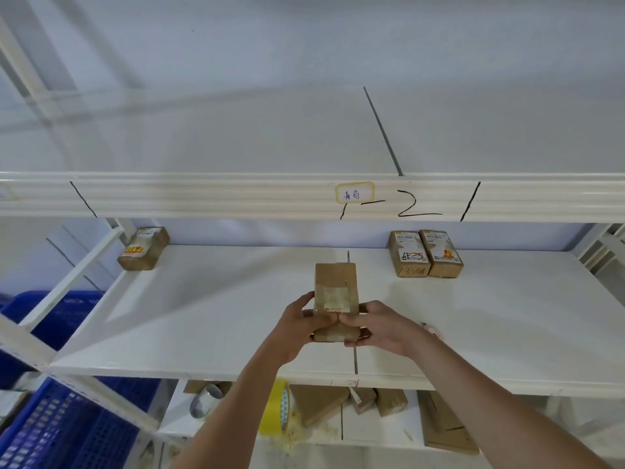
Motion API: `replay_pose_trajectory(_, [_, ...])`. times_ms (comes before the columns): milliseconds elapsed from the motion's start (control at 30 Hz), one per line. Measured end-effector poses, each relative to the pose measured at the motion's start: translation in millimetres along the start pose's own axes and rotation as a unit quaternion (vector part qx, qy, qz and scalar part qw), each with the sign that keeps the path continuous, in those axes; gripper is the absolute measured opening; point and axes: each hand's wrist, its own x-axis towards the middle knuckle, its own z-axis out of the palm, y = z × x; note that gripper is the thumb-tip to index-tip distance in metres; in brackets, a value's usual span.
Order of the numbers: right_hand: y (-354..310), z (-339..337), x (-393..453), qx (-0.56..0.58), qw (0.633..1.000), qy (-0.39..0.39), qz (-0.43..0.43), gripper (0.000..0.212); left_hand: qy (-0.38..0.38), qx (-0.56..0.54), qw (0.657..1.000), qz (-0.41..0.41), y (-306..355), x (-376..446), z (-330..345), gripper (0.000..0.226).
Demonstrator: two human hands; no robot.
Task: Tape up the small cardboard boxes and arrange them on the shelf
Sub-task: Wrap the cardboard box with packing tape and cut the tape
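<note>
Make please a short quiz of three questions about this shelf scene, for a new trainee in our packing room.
1. True or false: both the left hand and the right hand grip the taped cardboard box over the middle shelf.
2. How many other small boxes stand at the back of this shelf?
A. one
B. three
C. five
3. Fill in: the yellow tape roll lies on the ____ shelf.

Key
1. True.
2. B: a single box at the left, a pair of boxes side by side at the right.
3. Lower.
</note>
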Motion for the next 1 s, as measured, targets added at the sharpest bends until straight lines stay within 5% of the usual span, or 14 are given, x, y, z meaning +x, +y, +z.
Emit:
replay_pose_trajectory(133, [7.3, 7.1, 6.6, 0.004, 1.000, 0.023, -0.002, 0.027, 0.009, 0.011, 1.000, 0.007, -2.1, 1.0, -0.3, 0.066])
replay_pose_trajectory(233, [9.1, 7.1, 5.7, 0.004, 0.999, 0.032, 0.006, 0.040, 0.009, 0.001, 1.000, 0.004, -11.7, -0.5, -3.8, 0.070])
replay_pose_trajectory(433, [6.6, 26.4, 6.7, -0.169, 0.963, 0.207, -0.024, 0.069, 0.149, 0.120, 0.981, 0.041, -9.3, 13.5, 9.2, 0.049])
replay_pose_trajectory(533, [5.7, 43.2, 12.0, -0.254, 0.936, 0.228, -0.085, 0.066, 0.106, 0.106, 0.989, 0.017, -1.5, 17.1, 27.2, 0.052])
replay_pose_trajectory(667, [8.6, 53.0, 13.0, -0.289, 0.928, 0.177, -0.153, 0.044, 0.168, 0.031, 0.985, 0.006, 12.3, 16.2, 18.9, 0.062])
replay_pose_trajectory(767, [3.8, 39.3, 8.0, -0.222, 0.940, 0.198, -0.164, 0.032, 0.196, -0.001, 0.980, -0.031, 11.5, 14.6, -4.9, 0.060])
replay_pose_trajectory(833, [-4.4, 31.3, 5.0, -0.126, 0.960, 0.219, -0.119, 0.046, 0.157, -0.094, 0.982, -0.039, 10.9, 9.3, -13.6, 0.047])
replay_pose_trajectory(933, [-13.4, 29.9, 6.4, 0.027, 0.994, 0.103, -0.041, 0.055, 0.077, -0.131, 0.988, -0.026, 11.2, 1.8, -13.7, 0.037])
replay_pose_trajectory(1000, [-12.1, 34.3, 7.8, 0.024, 0.997, 0.063, -0.046, 0.049, 0.056, -0.101, 0.993, -0.019, 9.3, 1.7, -10.2, 0.036])
